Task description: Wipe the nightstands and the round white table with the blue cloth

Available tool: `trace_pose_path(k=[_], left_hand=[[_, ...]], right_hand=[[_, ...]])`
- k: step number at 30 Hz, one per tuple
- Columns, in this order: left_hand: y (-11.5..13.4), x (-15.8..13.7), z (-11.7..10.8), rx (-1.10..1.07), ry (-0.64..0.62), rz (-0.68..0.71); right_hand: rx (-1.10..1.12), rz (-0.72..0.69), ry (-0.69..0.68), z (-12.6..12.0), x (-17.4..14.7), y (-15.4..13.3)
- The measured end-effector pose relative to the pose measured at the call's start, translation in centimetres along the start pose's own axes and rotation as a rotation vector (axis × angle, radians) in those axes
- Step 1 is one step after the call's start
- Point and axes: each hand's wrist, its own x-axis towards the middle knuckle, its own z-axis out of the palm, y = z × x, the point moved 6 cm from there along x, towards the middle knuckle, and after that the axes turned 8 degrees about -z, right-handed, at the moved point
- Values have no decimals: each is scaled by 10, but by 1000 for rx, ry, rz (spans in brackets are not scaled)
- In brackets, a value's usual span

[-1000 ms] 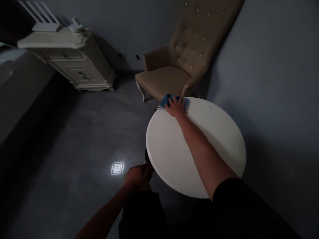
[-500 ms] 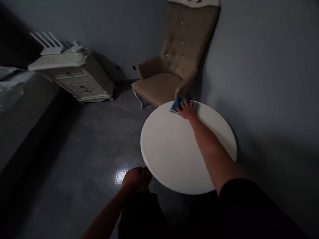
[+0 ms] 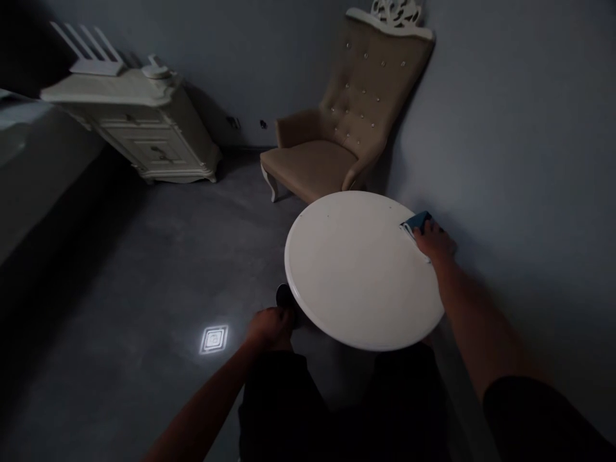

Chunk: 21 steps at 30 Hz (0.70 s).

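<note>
Right hand (image 3: 436,240): grip holding the blue cloth (image 3: 416,223)
Blue cloth: at the right edge of the table (image 3: 360,269), near the wall (image 3: 520,160)
Left hand (image 3: 270,324): at the knee (image 3: 283,344), grip cannot be told

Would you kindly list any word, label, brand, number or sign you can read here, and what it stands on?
No word, label, brand or number can be read.
Bright square of nested outlines on the floor: its central mark is too small and blurred to read.
White table, blue cloth at the right hand, white device on the cabinet: no legible lettering.
</note>
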Motion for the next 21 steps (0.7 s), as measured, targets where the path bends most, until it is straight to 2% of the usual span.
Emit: trace_pose_path(k=[3,6,10,13,15,17,19,21], left_hand=[[-2,-1,-1,5,21,1],[-4,0,1,-7,28,2],[-6,3,4,-12,33,-9],[-8,7,8,-11,25,-31],[-8,9,10,-5,22,-54],[-6,11,11,11,21,-57],[-1,13,11,30,24,-47],[5,14,11,41,19,-42]], right_hand=[[-44,-144,-19,2,-1,-87],[-38,-364,-47,6,-17,-207],[74,-708,-59,15,-75,-368],[138,-877,-68,24,-123,-444],[164,-942,-73,28,-143,-465],[173,-968,-78,28,-148,-463],[173,-944,-77,26,-138,-441],[163,-882,-73,21,-117,-403]])
